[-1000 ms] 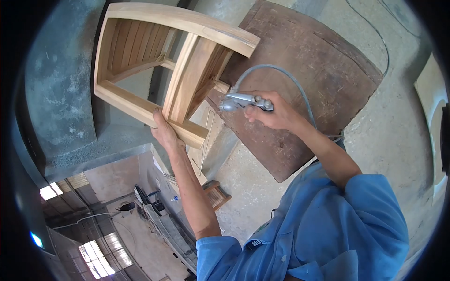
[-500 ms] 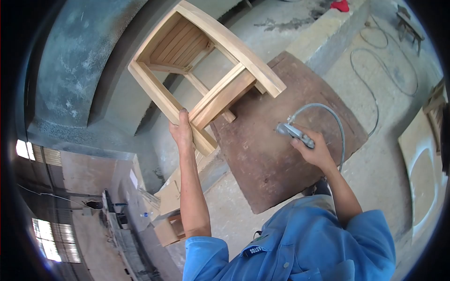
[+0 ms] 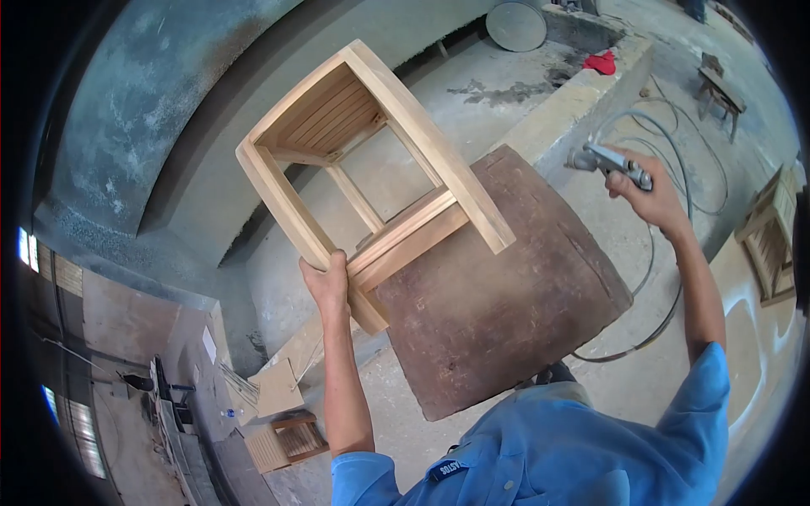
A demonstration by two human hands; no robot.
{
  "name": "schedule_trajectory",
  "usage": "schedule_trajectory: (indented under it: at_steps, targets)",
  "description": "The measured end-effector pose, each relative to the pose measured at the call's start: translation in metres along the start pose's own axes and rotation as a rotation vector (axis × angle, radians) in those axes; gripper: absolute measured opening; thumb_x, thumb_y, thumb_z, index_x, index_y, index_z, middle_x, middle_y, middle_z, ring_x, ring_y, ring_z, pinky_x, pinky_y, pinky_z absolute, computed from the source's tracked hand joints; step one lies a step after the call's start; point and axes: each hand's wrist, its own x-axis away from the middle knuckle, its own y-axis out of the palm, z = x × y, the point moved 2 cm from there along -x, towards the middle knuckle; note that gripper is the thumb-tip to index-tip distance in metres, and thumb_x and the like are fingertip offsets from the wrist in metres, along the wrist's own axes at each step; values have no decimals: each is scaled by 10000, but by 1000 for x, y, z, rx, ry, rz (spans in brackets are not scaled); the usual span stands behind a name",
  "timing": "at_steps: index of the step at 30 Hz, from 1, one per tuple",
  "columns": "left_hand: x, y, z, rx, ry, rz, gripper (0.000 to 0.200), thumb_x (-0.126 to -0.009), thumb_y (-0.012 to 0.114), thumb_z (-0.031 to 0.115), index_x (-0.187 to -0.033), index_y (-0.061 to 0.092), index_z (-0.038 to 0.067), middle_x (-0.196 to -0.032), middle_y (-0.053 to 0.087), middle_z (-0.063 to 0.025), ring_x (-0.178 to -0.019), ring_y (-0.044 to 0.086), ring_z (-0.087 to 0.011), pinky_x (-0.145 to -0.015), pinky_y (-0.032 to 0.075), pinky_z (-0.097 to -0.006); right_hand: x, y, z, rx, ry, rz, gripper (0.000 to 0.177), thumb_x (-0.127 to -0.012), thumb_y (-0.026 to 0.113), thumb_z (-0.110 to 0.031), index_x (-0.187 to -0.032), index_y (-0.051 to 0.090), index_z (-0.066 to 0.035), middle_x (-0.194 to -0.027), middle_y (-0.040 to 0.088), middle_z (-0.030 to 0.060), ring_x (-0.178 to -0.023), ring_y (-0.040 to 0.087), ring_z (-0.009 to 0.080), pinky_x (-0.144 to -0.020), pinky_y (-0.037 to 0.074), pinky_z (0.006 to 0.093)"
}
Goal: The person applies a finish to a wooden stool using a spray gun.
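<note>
In the head view my left hand (image 3: 327,285) is wrapped round the lower end of one leg of a pale wooden furniture frame (image 3: 426,145). The frame has a slatted panel and crossbars; it is tilted and overlaps the far left part of a brown, worn board (image 3: 515,320). Off to the right, my right hand (image 3: 651,196) grips a metal spray gun (image 3: 623,165) by its handle, fingers closed round it. The gun's nozzle points left, toward the frame. A grey hose (image 3: 688,185) loops from the gun down past my right forearm.
A low concrete ledge (image 3: 548,114) with a red cloth (image 3: 600,62) runs behind the board. A small stool (image 3: 719,94) stands at the back right, near coiled hose. Other slatted wooden pieces (image 3: 772,240) sit at the right, and another (image 3: 291,440) lies at lower left.
My right hand has lifted the spray gun from over the board to the upper right, its hose swinging along. The frame, still in my left hand, appears lower and turned slightly.
</note>
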Motion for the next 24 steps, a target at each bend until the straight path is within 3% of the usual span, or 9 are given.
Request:
schedule_trajectory:
  at_steps: [2, 8, 15, 17, 18, 20, 24]
  targets:
    - [8, 6, 9, 1, -14, 41, 384, -793, 654, 172, -1098, 532, -27, -954, 607, -123, -859, 586, -205, -804, 475, -339, -32, 2, -5, 65, -199, 83, 376, -892, 636, -132, -1251, 618, -21, -1039, 701, 64, -923, 587, 108, -880, 467, 290]
    - [-4, 9, 10, -60, -4, 122, 362, -805, 648, 147, -1098, 536, -32, -952, 623, -145, -877, 598, -226, -831, 473, -353, -161, 71, 34, 1, -369, 86, 396, -869, 692, -185, -1218, 637, -7, -1087, 710, 150, -1020, 646, 156, -915, 465, 294]
    - [-3, 16, 24, -99, -47, 178, 333, -802, 647, 149, -1060, 549, -37, -947, 633, -158, -873, 605, -227, -829, 473, -351, -270, 172, 60, 23, -427, 97, 409, -857, 701, -239, -1189, 651, -5, -1021, 705, 216, -969, 700, 288, -864, 508, 335]
    - [-5, 17, 25, -110, -56, 185, 330, -802, 647, 150, -1056, 549, -39, -939, 632, -154, -866, 602, -219, -822, 474, -349, -294, 200, 60, 90, -590, 200, 416, -880, 704, -253, -1208, 633, -7, -798, 704, 140, -614, 627, 209, -641, 498, 340]
    - [-5, 17, 28, -112, -62, 181, 324, -804, 645, 147, -1051, 548, -39, -930, 628, -149, -856, 595, -210, -812, 474, -345, -302, 211, 52, 78, -589, 188, 416, -880, 704, -253, -1208, 633, -7, -798, 704, 140, -614, 627, 209, -641, 498, 340]
    - [-3, 17, 27, -127, -73, 183, 318, -806, 644, 145, -1046, 546, -40, -921, 623, -144, -847, 589, -201, -803, 475, -342, -314, 229, 42, 161, -295, 40, 360, -836, 695, -240, -1175, 681, -120, -907, 692, 230, -886, 672, 397, -760, 529, 423]
    - [-2, 18, 26, -146, -42, 181, 298, -823, 647, 143, -1037, 544, -38, -900, 613, -130, -825, 575, -188, -780, 474, -338, -344, 286, 69, 28, -287, -46, 327, -837, 676, -210, -1160, 693, -162, -876, 690, 224, -839, 675, 385, -748, 526, 430]
